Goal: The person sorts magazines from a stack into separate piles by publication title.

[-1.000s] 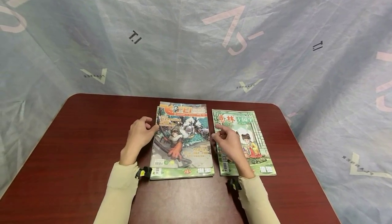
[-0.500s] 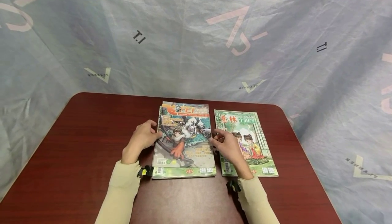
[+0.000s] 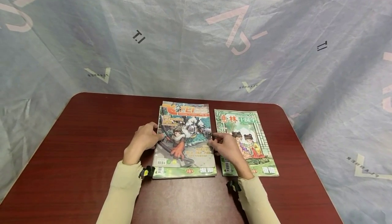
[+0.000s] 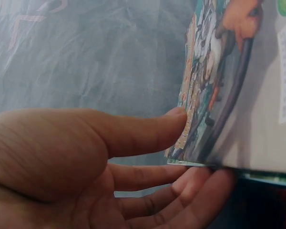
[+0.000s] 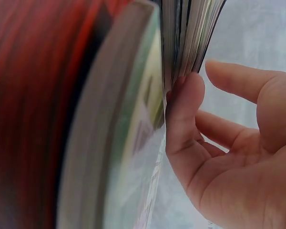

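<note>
A comic-covered magazine [image 3: 183, 139] lies on top of a green magazine [image 3: 171, 173], whose lower strip shows below it. My left hand [image 3: 144, 139] holds the pile's left edge; in the left wrist view its thumb [image 4: 157, 131] lies on the top cover and the fingers reach beneath the edge. At the opposite edge, my right hand [image 3: 228, 149] holds the top magazine, with curled fingers against the page edges [image 5: 188, 43] and the thumb over the cover side. How many magazines each hand grips, I cannot tell.
Another green magazine [image 3: 251, 159] lies to the right, partly under my right hand. The dark red table [image 3: 76, 156] has rounded far corners. A grey printed cloth [image 3: 183, 40] hangs behind it.
My right hand has moved down and left from above the right-hand magazine to the pile's edge. My left hand has slid slightly down and closed on the left edge.
</note>
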Available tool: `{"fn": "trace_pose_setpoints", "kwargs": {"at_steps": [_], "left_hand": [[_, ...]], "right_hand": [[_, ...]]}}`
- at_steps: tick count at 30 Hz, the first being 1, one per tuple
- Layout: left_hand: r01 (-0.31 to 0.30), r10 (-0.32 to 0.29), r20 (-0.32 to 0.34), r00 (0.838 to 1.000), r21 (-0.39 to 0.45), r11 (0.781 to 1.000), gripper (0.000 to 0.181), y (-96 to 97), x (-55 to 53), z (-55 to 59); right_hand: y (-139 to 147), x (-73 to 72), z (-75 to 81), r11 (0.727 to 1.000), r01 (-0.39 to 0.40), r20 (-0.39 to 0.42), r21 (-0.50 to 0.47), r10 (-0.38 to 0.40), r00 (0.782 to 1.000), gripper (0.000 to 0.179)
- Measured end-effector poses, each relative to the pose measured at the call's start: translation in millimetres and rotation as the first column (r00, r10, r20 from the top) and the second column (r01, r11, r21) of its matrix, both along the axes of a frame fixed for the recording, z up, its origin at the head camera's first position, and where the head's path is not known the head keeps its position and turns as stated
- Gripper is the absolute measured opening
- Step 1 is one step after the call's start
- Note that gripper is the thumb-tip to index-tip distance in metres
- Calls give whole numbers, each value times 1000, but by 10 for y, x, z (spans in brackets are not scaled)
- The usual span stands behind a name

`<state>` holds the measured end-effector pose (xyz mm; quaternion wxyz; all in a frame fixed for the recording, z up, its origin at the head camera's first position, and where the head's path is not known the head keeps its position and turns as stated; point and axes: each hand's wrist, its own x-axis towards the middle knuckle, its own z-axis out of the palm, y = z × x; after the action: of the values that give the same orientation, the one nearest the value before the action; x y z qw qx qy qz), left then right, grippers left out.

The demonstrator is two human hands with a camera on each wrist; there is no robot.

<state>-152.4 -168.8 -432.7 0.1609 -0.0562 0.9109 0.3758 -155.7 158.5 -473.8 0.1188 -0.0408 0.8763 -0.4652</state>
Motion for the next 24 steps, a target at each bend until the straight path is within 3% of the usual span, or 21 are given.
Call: {"fn": "trace_pose_setpoints", "kwargs": {"at_steps": [4, 5, 10, 11, 12, 24], "left_hand": [[18, -18, 1, 1000, -12, 1000, 60, 10, 0, 28], [28, -29, -21, 999, -6, 1000, 63, -23, -26, -47], [57, -58, -37, 998, -16, 998, 66, -37, -33, -38], [59, -59, -41, 997, -16, 998, 66, -40, -29, -34], [58, -58, -25, 998, -24, 998, 64, -9, -3, 47], [57, -55, -33, 998, 47, 997, 65, -30, 3, 50]], "right_hand": [[-9, 13, 5, 1000, -22, 2, -4, 22, 1000, 50], [-10, 16, 7, 1000, -27, -3, 0, 27, 1000, 50], [-14, 17, 9, 999, -32, -15, 12, 32, 999, 48], [-14, 18, 9, 999, -31, -16, 12, 31, 999, 48], [-15, 18, 9, 999, -30, -16, 12, 30, 999, 49], [-14, 18, 26, 999, -32, -37, 26, 33, 999, 49]]}}
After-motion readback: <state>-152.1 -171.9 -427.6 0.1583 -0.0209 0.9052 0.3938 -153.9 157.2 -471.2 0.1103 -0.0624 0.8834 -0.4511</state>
